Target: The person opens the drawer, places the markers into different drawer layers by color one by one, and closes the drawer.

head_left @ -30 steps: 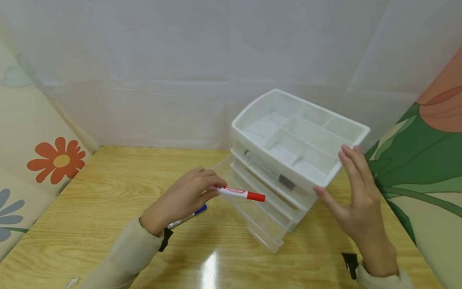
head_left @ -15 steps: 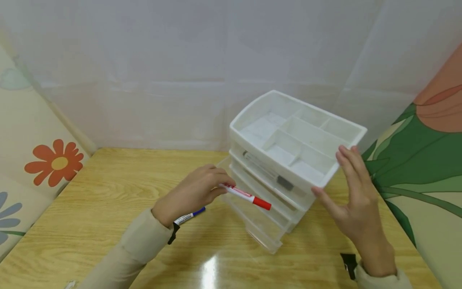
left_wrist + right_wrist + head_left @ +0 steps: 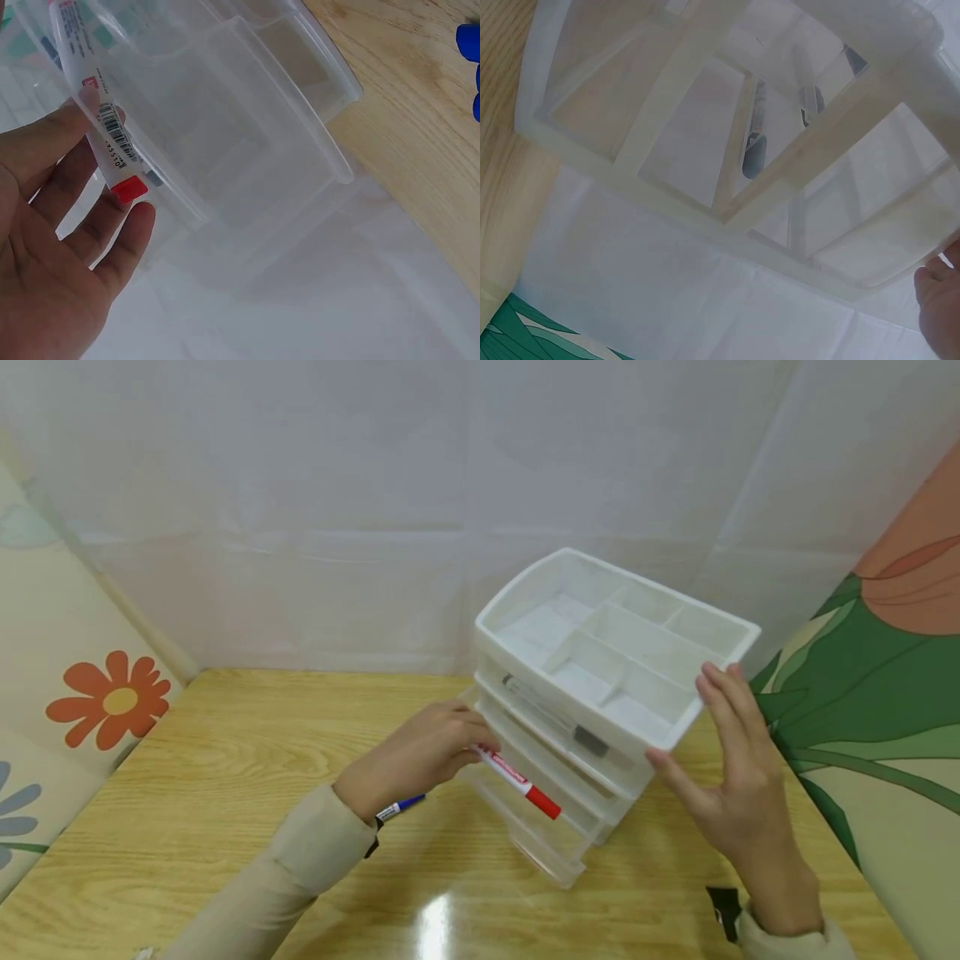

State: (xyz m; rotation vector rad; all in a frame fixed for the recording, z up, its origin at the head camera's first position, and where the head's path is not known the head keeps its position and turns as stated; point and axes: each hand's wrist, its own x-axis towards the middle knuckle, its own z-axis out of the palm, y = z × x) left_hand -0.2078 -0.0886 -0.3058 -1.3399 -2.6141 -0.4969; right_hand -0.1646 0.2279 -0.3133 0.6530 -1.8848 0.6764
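My left hand (image 3: 431, 747) pinches a white marker with a red cap (image 3: 517, 781), held above a pulled-out clear drawer (image 3: 540, 860). The cap tilts down to the right. In the left wrist view the marker's barcode side (image 3: 101, 105) shows between thumb and fingers. That drawer belongs to a white plastic drawer organizer (image 3: 525, 660), which stands at an angle on the table. My right hand (image 3: 742, 785) touches the organizer's near right corner with thumb and fairly straight fingertips. Through the upper drawer front a black-capped marker (image 3: 590, 742) is visible.
A blue-capped marker (image 3: 401, 806) lies on the wooden table (image 3: 285, 727), partly hidden behind my left wrist. The organizer's top has several divided compartments. White sheeting (image 3: 337, 602) hangs behind, and flower-patterned panels (image 3: 105, 702) flank both sides.
My left hand has moved right, closer to the organizer, with the red-capped marker. Its cap end has swung downward. My right hand has stayed at the organizer's corner.
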